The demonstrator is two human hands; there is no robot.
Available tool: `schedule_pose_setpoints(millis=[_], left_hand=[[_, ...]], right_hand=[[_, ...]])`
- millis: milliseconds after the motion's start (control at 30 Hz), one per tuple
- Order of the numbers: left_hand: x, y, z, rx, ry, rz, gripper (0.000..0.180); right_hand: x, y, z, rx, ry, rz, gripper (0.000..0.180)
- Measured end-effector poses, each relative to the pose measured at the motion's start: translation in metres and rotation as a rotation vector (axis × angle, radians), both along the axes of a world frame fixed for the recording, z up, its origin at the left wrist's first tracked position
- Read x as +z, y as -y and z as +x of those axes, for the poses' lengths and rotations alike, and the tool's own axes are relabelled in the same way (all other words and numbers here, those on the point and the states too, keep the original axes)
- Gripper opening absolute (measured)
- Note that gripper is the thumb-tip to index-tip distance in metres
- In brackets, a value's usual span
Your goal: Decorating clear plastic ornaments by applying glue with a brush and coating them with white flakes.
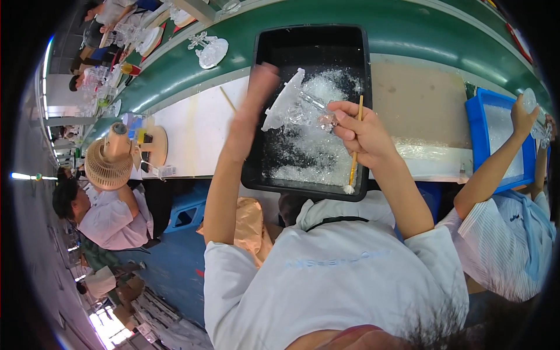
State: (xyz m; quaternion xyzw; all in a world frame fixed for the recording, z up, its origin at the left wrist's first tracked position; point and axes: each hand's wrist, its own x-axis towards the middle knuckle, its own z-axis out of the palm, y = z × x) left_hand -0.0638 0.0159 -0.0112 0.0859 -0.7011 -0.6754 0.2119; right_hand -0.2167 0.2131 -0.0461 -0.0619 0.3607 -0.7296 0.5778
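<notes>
Your white-shirted chest fills the foreground. Right hand (363, 135) clenches a thin brush (355, 149), bristles down, steadying the clear glass piece (290, 108) over the black tray (259, 169), which catches the shards. Left hand (259, 81) is blurred; its grip cannot be judged.

Long pale workbench (192, 125) beside a green conveyor belt (408, 32); blue floor (169, 262), bright ceiling strip light (23, 176).
</notes>
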Motion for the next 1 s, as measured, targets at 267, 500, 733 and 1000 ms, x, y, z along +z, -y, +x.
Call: schedule_pose_setpoints(millis=[267,500,733,1000], left_hand=[[-0.008,0.001,-0.001,-0.019,-0.032,-0.094,0.092],[0.006,-0.005,-0.01,0.13,-0.132,-0.139,0.089],[0.005,0.013,-0.004,0.546,0.075,0.021,0.052],[-0.004,-0.001,-0.013,0.104,0.056,-0.347,0.104]], right_hand=[[0.007,0.0,-0.002,-0.044,-0.101,-0.015,0.018],[0.013,-0.002,-0.008,-0.037,-0.248,-0.042,0.017],[0.017,-0.006,-0.013,-0.12,-0.271,0.029,0.014],[0.009,-0.007,-0.013,-0.116,-0.333,-0.008,0.014]])
